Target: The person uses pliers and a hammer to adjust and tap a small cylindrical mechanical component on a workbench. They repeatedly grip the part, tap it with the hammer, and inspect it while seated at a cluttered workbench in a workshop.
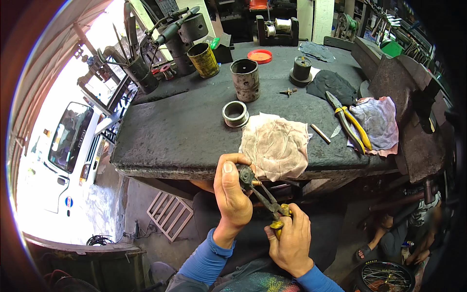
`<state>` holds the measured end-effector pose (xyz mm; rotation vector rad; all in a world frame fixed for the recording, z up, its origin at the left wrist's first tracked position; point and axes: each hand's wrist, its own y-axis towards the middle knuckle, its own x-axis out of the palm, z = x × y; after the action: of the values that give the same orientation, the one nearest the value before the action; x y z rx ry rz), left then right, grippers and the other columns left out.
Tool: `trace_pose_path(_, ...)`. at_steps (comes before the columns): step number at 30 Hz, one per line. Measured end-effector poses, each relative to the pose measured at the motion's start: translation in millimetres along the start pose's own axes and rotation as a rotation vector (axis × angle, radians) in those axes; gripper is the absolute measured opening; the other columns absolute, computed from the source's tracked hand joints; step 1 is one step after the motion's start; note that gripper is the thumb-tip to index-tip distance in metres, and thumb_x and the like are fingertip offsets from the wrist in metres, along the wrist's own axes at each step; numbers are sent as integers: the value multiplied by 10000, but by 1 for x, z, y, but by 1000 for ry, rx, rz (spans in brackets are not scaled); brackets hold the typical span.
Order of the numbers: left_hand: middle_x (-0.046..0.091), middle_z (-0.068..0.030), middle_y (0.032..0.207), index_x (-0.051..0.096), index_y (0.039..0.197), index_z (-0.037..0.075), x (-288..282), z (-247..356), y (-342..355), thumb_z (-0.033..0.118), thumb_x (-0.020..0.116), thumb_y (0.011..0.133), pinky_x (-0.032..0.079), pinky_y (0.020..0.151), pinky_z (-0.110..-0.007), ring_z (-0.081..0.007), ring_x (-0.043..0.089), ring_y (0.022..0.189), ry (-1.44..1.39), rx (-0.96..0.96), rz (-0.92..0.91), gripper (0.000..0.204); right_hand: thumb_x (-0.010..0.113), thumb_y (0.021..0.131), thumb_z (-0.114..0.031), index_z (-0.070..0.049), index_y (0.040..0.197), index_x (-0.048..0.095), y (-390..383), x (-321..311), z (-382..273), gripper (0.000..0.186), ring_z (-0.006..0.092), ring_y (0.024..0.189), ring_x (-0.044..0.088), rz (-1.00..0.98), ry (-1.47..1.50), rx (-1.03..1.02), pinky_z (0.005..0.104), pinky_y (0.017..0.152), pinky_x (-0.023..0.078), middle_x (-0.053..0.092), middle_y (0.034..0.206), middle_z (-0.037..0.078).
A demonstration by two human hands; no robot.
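Note:
In front of the workbench, my left hand (231, 198) is closed around a small dark metal part (246, 177) with a brass-coloured fitting (256, 183) on its side. My right hand (293, 242) grips long-nose pliers (265, 198) by their yellow handles. The jaws reach up to the brass fitting; whether they clamp it cannot be made out. Just beyond my hands, a pale cloth (279, 146) lies at the bench's front edge. Behind it sit a metal ring (235, 115) and a worn metal cylinder (245, 80).
The dark workbench (170, 124) also bears yellow-black combination pliers (350, 122), a stained rag (382, 121), a thin rod (320, 133), a red lid (260, 56) and a yellow can (203, 60). A white truck (73, 146) stands at left. Another person's foot (364, 252) shows beside a wheel (386, 277) at lower right.

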<state>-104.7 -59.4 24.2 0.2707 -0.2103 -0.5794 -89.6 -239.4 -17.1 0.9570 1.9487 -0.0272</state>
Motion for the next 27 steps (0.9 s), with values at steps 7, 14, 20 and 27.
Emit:
trace_pose_path(7, 633, -82, 788, 572, 1125, 54, -2, -5, -3, 448, 302, 1178, 351, 543, -230, -70, 447, 575, -12, 48, 2, 480, 855, 882, -238, 10, 1197, 647, 0, -1, -1, 452, 434, 1206, 576, 1, 1, -21, 533, 1005, 454, 552, 1368, 237)
trace_pose_path(14, 627, -92, 772, 570, 1109, 50, 4, -4, -5, 448, 292, 1174, 354, 548, -230, -76, 447, 574, -33, 50, 25, 489, 878, 761, -153, 15, 1088, 633, -4, 1, 4, 442, 449, 1131, 615, -25, 39, -15, 514, 946, 503, 591, 1290, 272)
trace_pose_path(20, 618, -91, 747, 571, 1092, 51, 3, -3, -8, 450, 303, 1167, 335, 543, -232, -79, 438, 570, 6, 64, 33, 486, 855, 583, 4, 0, 1018, 597, 1, 7, 17, 506, 411, 971, 684, 142, 121, -88, 476, 838, 578, 669, 1185, 229)
trace_pose_path(27, 615, -89, 742, 576, 1085, 48, 6, -2, -10, 451, 312, 1163, 335, 543, -233, -79, 435, 570, 4, 58, 51, 488, 828, 614, 18, 15, 1279, 560, 2, -4, 15, 717, 399, 1027, 657, 94, 241, 80, 459, 875, 560, 656, 1210, 222)
